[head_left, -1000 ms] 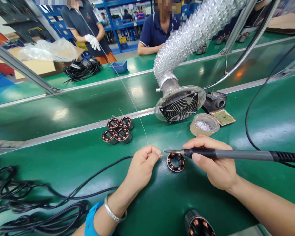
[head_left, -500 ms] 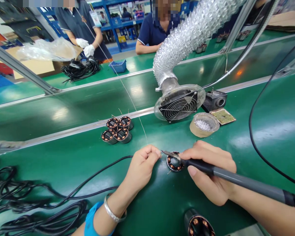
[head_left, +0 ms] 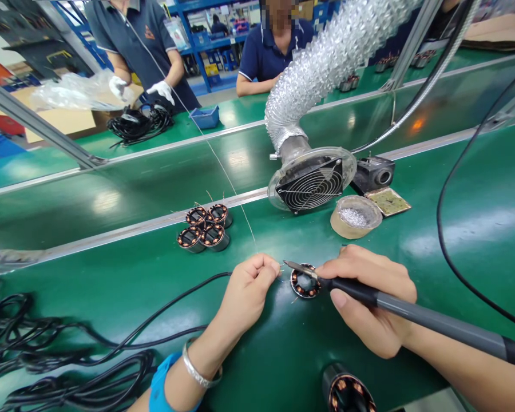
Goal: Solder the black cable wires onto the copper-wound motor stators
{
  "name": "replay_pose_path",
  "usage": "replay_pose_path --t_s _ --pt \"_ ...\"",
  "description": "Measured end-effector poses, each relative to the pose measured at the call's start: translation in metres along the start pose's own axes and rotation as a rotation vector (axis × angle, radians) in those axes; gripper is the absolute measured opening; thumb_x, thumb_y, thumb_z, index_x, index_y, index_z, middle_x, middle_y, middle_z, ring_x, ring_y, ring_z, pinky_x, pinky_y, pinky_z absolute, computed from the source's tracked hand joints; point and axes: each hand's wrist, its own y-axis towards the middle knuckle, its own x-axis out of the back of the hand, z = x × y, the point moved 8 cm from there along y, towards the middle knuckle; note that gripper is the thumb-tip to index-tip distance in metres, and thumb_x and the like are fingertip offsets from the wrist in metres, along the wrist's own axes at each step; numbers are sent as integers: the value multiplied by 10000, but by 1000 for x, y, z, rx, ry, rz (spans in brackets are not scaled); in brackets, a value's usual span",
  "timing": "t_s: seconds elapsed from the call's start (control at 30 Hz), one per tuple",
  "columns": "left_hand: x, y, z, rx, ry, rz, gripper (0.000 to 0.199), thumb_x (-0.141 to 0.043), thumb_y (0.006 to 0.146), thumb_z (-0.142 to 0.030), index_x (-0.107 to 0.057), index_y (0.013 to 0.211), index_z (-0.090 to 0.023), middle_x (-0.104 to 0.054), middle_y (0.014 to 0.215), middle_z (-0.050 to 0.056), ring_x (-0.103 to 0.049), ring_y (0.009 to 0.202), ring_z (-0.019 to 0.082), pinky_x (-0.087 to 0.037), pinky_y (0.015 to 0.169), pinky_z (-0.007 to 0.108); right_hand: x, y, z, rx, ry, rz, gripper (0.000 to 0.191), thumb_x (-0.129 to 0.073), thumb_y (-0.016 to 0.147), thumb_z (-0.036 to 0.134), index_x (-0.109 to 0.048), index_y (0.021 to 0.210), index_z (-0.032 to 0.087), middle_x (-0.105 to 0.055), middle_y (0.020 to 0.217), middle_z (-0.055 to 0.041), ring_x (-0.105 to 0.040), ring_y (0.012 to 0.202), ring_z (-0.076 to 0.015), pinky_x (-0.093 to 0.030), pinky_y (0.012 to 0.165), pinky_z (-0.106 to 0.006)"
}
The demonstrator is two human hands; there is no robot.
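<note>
My left hand (head_left: 251,289) is closed in a pinch on a thin wire (head_left: 248,220) that runs down from above, with fine ends poking out at the fingertips. My right hand (head_left: 371,297) grips a soldering iron (head_left: 433,316), its tip just right of my left fingertips. Below the tip lies a round stator with copper windings (head_left: 297,289) on the green table. Another stator (head_left: 351,392) stands near the bottom edge. A black cable (head_left: 171,303) leads from the left to behind my left hand.
A fume extractor (head_left: 311,186) hangs ahead, beside a bowl of bright bits (head_left: 355,220) and an iron stand (head_left: 375,173). Several stators (head_left: 214,234) cluster back left. Cable coils (head_left: 64,383) lie left. Two people (head_left: 133,40) are across the bench.
The iron's tip has shifted slightly right, away from my left fingertips. Across the bench, a person's gloved hands have moved apart. My left hand has hardly moved.
</note>
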Motion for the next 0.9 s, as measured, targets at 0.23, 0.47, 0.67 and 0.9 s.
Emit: replay_pose_path --t_s 0.23,0.47,0.67,0.9 --pt "0 1 -1 -6 10 -4 209 -544 813 -346 -535 669 -195 -346 534 -81 -232 480 92 -196 467 228 0 0 -1 -2 9 -1 250 -521 780 105 -663 961 203 -677 722 -30 -530 540 -150 -432 487 -293" --pt "0 0 -1 -4 8 -2 224 -547 814 -364 -542 669 -193 -354 538 -79 -222 480 93 -197 472 231 -4 -1 -2 1 38 3 238 -524 794 117 -662 963 213 -685 728 -29 -542 541 -152 -441 482 -289" --pt "-1 1 -1 -2 2 -6 209 -547 807 -348 -538 663 -197 -331 519 -85 -215 471 92 -188 462 228 -4 -3 -2 10 24 4 236 -522 794 123 -666 959 211 -670 707 -24 -529 530 -151 -432 479 -291" --pt "0 1 -1 -10 1 -3 213 -542 826 -343 -536 671 -197 -310 514 -90 -212 468 91 -198 467 227 0 0 1 6 -5 -3 240 -524 786 109 -662 961 200 -654 700 -29 -515 529 -147 -411 477 -291"
